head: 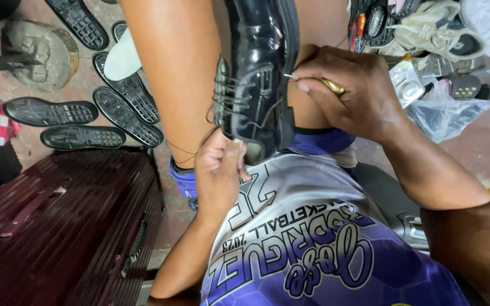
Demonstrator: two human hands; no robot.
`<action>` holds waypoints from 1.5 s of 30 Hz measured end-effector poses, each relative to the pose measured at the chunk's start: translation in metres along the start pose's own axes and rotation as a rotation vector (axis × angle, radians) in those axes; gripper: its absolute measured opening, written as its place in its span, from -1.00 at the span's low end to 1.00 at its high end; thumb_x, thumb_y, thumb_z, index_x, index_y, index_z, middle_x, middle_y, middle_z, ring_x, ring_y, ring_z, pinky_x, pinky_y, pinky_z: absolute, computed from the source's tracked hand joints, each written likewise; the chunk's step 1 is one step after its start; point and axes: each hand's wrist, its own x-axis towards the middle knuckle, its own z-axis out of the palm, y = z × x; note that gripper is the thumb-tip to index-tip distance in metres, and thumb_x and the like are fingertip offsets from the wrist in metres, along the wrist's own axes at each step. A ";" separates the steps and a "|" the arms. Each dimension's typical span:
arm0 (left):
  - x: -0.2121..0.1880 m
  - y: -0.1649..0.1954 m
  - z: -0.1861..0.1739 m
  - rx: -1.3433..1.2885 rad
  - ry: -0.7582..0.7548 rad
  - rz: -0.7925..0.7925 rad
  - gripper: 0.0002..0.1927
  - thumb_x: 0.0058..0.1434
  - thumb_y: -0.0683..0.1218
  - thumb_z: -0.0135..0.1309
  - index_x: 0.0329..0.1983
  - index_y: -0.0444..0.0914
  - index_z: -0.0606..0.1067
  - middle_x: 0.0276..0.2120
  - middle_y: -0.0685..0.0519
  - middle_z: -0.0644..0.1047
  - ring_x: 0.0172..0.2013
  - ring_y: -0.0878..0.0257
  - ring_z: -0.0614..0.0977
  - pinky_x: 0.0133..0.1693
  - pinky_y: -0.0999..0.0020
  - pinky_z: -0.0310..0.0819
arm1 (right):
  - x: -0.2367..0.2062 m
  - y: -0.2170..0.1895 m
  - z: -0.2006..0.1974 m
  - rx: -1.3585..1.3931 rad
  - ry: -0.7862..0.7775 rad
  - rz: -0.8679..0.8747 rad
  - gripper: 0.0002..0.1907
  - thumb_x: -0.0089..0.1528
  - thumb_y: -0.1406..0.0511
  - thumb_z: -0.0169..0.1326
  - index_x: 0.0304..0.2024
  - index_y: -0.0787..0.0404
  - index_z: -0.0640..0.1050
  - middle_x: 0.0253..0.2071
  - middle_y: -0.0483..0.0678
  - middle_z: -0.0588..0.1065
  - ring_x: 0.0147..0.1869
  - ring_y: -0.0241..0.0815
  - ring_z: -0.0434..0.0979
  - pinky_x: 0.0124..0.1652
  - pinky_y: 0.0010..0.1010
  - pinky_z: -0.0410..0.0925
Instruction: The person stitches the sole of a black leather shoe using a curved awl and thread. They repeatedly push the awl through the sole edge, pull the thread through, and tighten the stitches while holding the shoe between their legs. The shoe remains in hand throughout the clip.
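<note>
- Between the knees: black dress shoe (259, 68) clamped sole-edge up, toe pointing away; the legs act as a vise so both hands stay free.
- Right hand (350, 93) closed around a brass-coloured awl handle (333, 85); thin steel needle (290, 76) meets the shoe's side at the sole seam. Fingers wrapped tight, thumb braced along the tool for push force.
- Left hand (218, 167) sits below the heel end, fingers curled and pinching dark thread (191, 153), apparently keeping it taut; a loose loop hangs toward the knee.
- Shoe upper: glossy, smooth leather-like finish, strong highlights. Sole edge: row of pale stitches along the welt, evenly spaced.
- Floor at left: several loose black rubber soles (126, 116), moulded tread, flat, one white insole (123, 59) on top.
- Dark red ribbed suitcase (63, 226) lower left, hard shell.
- Upper right: pile of worn sneakers (438, 28), clear plastic bag (455, 107) beside them.
</note>
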 end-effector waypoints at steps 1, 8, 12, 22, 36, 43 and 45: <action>0.002 -0.003 0.005 -0.052 0.003 -0.031 -0.82 0.46 -0.21 -0.20 -0.11 -0.36 0.44 -0.47 0.13 0.41 -0.53 0.46 0.39 -0.51 0.51 0.38 | 0.001 -0.001 0.000 0.007 0.000 0.008 -0.91 0.40 0.40 0.23 -0.05 0.24 0.60 -0.15 -0.03 0.60 -0.15 -0.15 0.66 -0.19 -0.40 0.47; 0.030 -0.042 0.021 -0.373 0.293 -0.355 -0.82 0.35 -0.22 -0.18 -0.03 -0.18 0.36 -0.52 0.12 0.42 -0.64 0.39 0.36 -0.67 0.50 0.19 | 0.009 -0.002 -0.005 0.036 0.010 -0.041 -0.92 0.37 0.41 0.25 -0.09 0.25 0.62 -0.14 -0.04 0.57 -0.17 -0.13 0.62 -0.20 -0.39 0.43; 0.040 -0.052 0.026 -0.478 0.331 -0.358 -0.77 0.35 -0.21 -0.10 0.02 -0.05 0.37 -0.37 0.17 0.51 -0.58 0.40 0.39 -0.63 0.49 0.16 | 0.014 0.002 -0.011 -0.015 -0.014 -0.089 -0.92 0.39 0.37 0.27 -0.12 0.25 0.62 -0.16 -0.06 0.55 -0.21 -0.12 0.58 -0.23 -0.37 0.40; 0.056 -0.020 0.038 -0.638 0.244 -0.197 -0.68 0.41 -0.16 0.07 0.22 -0.28 0.46 0.03 0.01 0.58 -0.02 0.22 0.63 0.00 0.29 0.53 | 0.024 0.002 -0.019 -0.137 -0.067 -0.156 -0.89 0.33 0.29 0.27 -0.13 0.15 0.63 -0.23 -0.13 0.49 -0.25 -0.14 0.54 -0.26 -0.33 0.39; 0.063 -0.028 0.032 -0.716 0.155 -0.176 -0.65 0.41 -0.13 0.06 0.23 -0.29 0.45 0.05 -0.03 0.58 0.01 0.16 0.63 0.07 0.20 0.54 | 0.030 -0.005 -0.019 -0.209 -0.038 -0.208 -0.90 0.31 0.31 0.30 -0.15 0.14 0.63 -0.26 -0.14 0.47 -0.27 -0.16 0.52 -0.28 -0.33 0.35; 0.060 -0.039 0.027 -0.724 0.184 -0.161 -0.72 0.46 -0.16 0.03 0.19 -0.32 0.48 0.03 -0.03 0.58 0.01 0.18 0.62 0.08 0.23 0.54 | 0.033 -0.031 -0.012 -0.304 -0.049 -0.130 -0.89 0.24 0.41 0.23 -0.22 0.26 0.54 -0.27 -0.04 0.49 -0.31 -0.07 0.56 -0.35 -0.28 0.37; 0.057 -0.039 0.028 -0.729 0.196 -0.140 -0.72 0.46 -0.16 0.03 0.19 -0.33 0.48 0.03 -0.03 0.58 0.01 0.19 0.63 0.08 0.25 0.54 | 0.028 -0.039 -0.008 -0.357 -0.083 -0.067 -0.88 0.24 0.44 0.18 -0.18 0.28 0.51 -0.23 0.01 0.50 -0.28 -0.04 0.57 -0.34 -0.27 0.38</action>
